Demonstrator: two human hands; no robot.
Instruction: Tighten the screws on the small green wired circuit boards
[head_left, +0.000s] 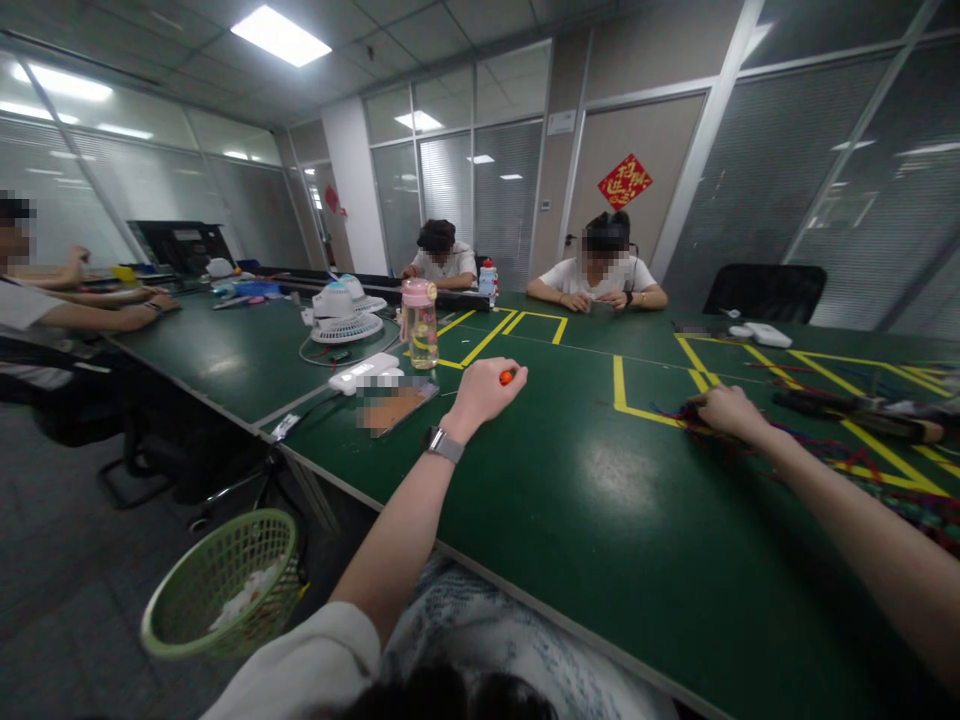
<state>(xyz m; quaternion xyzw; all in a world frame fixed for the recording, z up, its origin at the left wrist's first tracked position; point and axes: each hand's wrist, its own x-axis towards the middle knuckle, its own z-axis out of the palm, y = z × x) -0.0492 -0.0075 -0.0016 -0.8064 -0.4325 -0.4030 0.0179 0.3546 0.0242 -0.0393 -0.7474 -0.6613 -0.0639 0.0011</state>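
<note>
My left hand (486,390), with a watch on its wrist, is closed around an orange-ended object (506,378) above the green table (555,540). Only the orange end shows between the fingers. At the right, my right hand (727,411) reaches down to a pile of thin red, blue and dark wires (847,452). Its fingers are bent together at the pile's left end, and what they grip is too small to make out. A pink-lidded bottle (421,330) stands beyond my left hand.
Left of my left hand lie a phone (397,408) and a white power strip (365,373). White fans (343,312) stand farther back. Yellow tape (619,385) marks the table. A green basket (225,585) is on the floor. Several people sit around the table.
</note>
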